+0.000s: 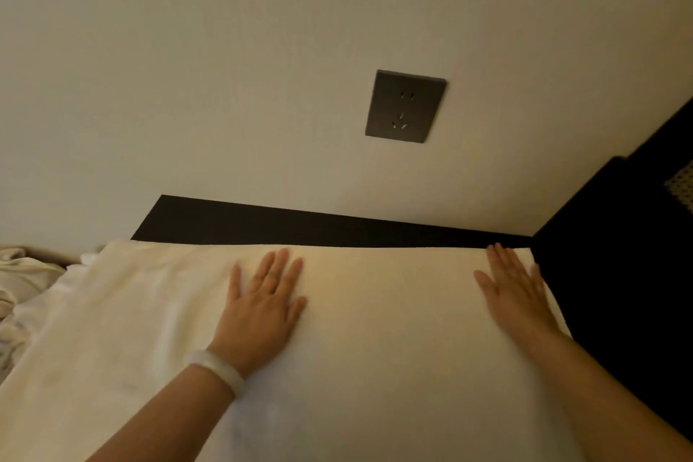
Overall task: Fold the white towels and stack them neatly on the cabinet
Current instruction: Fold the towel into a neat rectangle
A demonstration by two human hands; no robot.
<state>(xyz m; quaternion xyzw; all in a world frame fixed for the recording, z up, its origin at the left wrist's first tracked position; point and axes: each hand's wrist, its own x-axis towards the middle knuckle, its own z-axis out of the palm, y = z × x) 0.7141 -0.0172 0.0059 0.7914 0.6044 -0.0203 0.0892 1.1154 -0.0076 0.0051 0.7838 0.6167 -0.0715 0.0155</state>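
A large white towel [375, 330] lies spread flat over the dark cabinet top [300, 229], filling the lower part of the view. My left hand [262, 304] presses flat on the towel near its middle, fingers straight and spread, a pale bangle on the wrist. My right hand [517, 289] lies flat on the towel's far right corner, fingers straight, close to the right edge. Both palms face down and hold nothing.
Crumpled white linen [22, 285] lies bunched at the left. A dark wall socket [405, 106] sits on the cream wall behind. A black piece of furniture [618, 274] stands tight against the towel's right edge.
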